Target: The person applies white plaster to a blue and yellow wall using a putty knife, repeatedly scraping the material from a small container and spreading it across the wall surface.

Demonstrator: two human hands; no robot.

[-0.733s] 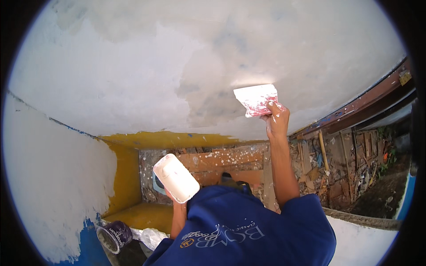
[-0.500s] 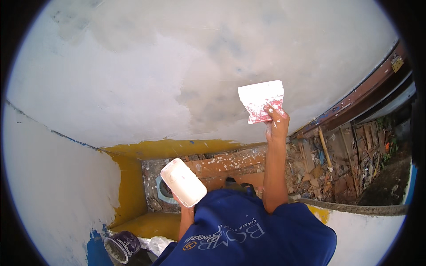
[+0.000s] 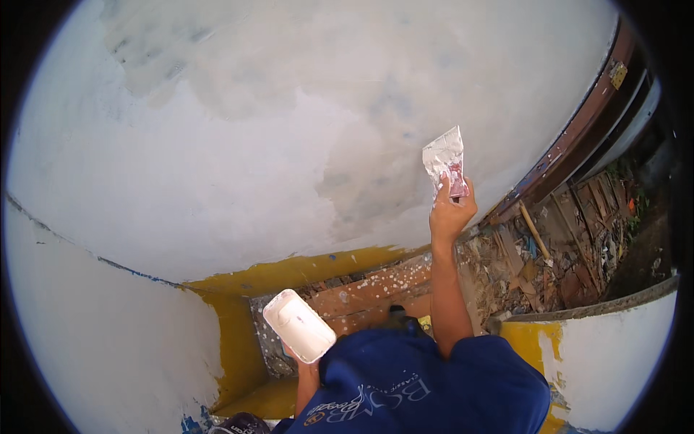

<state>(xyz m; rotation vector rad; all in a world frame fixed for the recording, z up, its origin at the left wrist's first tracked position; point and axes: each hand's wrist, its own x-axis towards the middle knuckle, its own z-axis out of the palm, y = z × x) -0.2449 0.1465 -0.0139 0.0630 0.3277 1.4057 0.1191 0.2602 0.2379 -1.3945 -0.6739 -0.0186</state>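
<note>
In my left hand (image 3: 307, 369) rests a white rectangular tub (image 3: 298, 327) with rounded corners, tilted and holding smooth off-white paste. The fingers are mostly hidden beneath it. My right hand (image 3: 453, 215) is raised, with thumb and fingers pinched round a red putty spreader (image 3: 444, 158) thickly smeared with white paste. The spreader's broad edge points up, away from my hand, in front of a wall (image 3: 246, 166). That wall is partly bright white and partly greyish with patches. Whether the spreader touches it, I cannot tell.
Yellow paint (image 3: 303, 269) bands the wall's foot. A paint-spattered board (image 3: 383, 288) lies below. At right are a reddish-brown frame (image 3: 564, 155) and scrap wood with rubble (image 3: 535, 264). A dark bucket (image 3: 242, 425) shows at the lower left edge.
My right hand has turned the spreader, so its face shows narrower and more slanted. The whole view has shifted, and the bucket has slid mostly out of the lower edge.
</note>
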